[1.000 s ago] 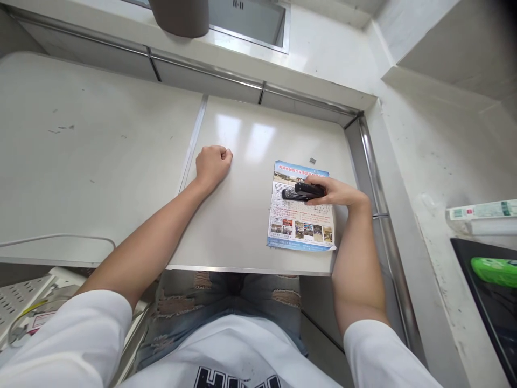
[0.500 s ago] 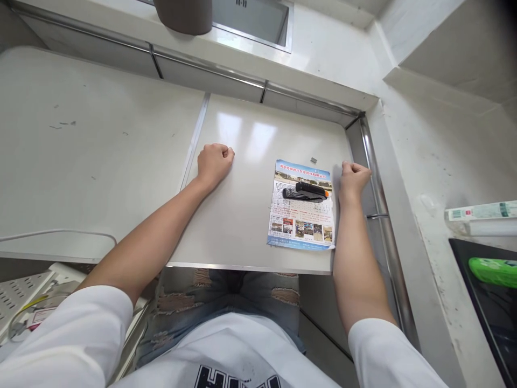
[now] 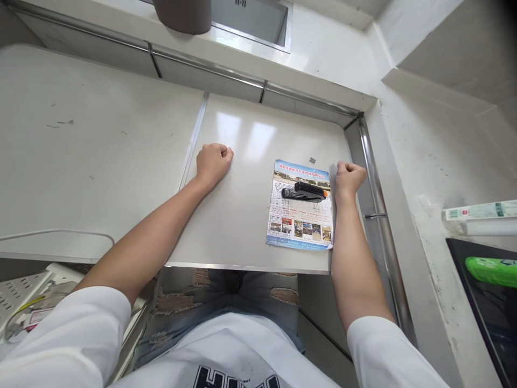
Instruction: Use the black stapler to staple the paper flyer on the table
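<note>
My left hand rests on the white table as a loose fist, just right of the metal seam, with nothing showing in it. At the table's right edge, my right hand is also curled into a fist and shows no object. Beside it lies a printed paper sheet with blue borders, red lettering and small photos. A black stapler with an orange tip lies across the sheet, touched by neither hand. Just above the sheet is a small grey strip of staples.
A metal rail runs along the table's right side. Behind the table is a ledge with a sink and a brown container. On the right are a boxed roll and a green object. A white cable lies at the left.
My right hand has shifted slightly left, closer to the sheet. My left hand stays in place, still curled, and the stapler and sheet have not moved.
</note>
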The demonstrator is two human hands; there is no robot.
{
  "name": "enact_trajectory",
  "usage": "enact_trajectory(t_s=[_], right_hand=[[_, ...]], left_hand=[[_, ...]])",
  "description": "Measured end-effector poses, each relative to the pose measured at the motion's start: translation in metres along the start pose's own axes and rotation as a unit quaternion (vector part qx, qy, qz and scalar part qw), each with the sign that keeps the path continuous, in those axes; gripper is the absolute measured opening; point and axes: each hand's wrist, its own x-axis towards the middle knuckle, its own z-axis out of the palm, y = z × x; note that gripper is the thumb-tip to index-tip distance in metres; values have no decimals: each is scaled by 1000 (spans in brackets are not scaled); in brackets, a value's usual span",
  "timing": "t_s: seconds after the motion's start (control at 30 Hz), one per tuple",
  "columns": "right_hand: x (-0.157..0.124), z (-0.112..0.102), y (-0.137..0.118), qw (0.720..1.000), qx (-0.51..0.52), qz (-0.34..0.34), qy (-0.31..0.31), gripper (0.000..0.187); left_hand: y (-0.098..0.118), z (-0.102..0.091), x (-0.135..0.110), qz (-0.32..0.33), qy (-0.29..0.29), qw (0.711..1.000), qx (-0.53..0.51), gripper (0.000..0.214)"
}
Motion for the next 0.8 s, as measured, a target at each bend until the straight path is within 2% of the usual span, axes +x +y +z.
enact_trajectory(t_s=[0.07, 0.1, 0.17, 0.23, 0.33, 0.5, 0.8], right_hand=[[-2, 0, -6, 999, 12, -18, 45, 39], [-3, -1, -11, 998, 22, -40, 48, 37], [-8, -3, -23, 993, 41, -107, -1, 29], [-12, -5, -34, 981, 44, -174, -76, 25], [-16, -4, -41, 957, 15, -239, -164, 34], [-13, 8, -35, 931, -20, -262, -252, 62], [-15, 14, -38, 909, -54, -263, -320, 56]], left_hand=[[0, 0, 0, 2, 0, 1000, -1, 37], [0, 0, 1, 3, 0, 1000, -3, 37], [-1, 0, 1, 5, 1, 1000, -8, 37], [-1, 1, 2, 8, 5, 1000, -16, 38], [-2, 2, 2, 11, 11, 999, -30, 39], [-1, 1, 0, 7, 7, 999, -46, 36], [0, 0, 0, 2, -3, 1000, -29, 35]])
